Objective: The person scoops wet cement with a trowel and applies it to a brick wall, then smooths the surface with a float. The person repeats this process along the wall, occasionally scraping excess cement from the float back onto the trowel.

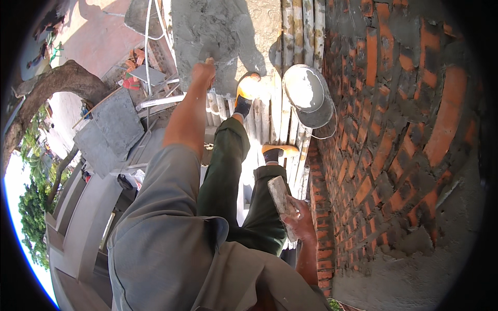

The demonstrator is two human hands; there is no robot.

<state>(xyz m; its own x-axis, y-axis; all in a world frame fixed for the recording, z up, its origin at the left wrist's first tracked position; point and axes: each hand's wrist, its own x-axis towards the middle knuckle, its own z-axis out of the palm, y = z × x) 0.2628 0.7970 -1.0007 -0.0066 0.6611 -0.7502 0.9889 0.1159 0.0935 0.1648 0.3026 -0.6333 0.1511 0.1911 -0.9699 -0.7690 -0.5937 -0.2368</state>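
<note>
Grey plaster [399,282] is only partly covering the red brick wall [358,171]; left of it, the left hand [203,76] is gripping a short tan handle [209,60], the right hand [301,222] a flat grey board [281,198].

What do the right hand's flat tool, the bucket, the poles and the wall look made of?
Flat tool in the right hand: perhaps wood, dull; the grey-smeared surface leaves it open.
Bucket: probably plastic, dark grey, with a smooth rounded wall.
Poles: likely bamboo, pale and blotched, round and slender.
Wall: apparently fired brick, matt; orange-red blocks show between rough grey mortar.
</note>
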